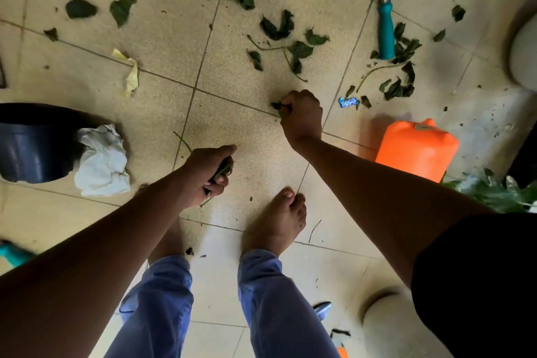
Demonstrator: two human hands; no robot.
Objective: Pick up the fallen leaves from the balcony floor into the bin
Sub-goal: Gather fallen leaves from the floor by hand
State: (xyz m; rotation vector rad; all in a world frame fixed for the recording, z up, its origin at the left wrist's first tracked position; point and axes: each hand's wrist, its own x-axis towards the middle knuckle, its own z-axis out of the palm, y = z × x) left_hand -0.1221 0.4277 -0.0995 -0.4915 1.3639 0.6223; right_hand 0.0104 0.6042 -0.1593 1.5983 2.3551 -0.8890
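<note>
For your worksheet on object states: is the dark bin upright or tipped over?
Tipped over. The bin lies on its side on the floor, its wall facing up and its mouth facing sideways, with crumpled white paper at the opening.

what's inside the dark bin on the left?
Crumpled white paper spills over the rim of the dark bin. No leaves show there. The bin runs off the frame's left edge and its interior is dark, so anything deeper stays hidden.

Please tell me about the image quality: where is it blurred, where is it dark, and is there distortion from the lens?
Head view: the middle is fairly sharp, with the right hand and left hand clear; the edges smear, as at the white pot; tile lines bow from the wide-angle lens; forearms and the dark bin sit in shadow; light is soft, without glare.
</note>
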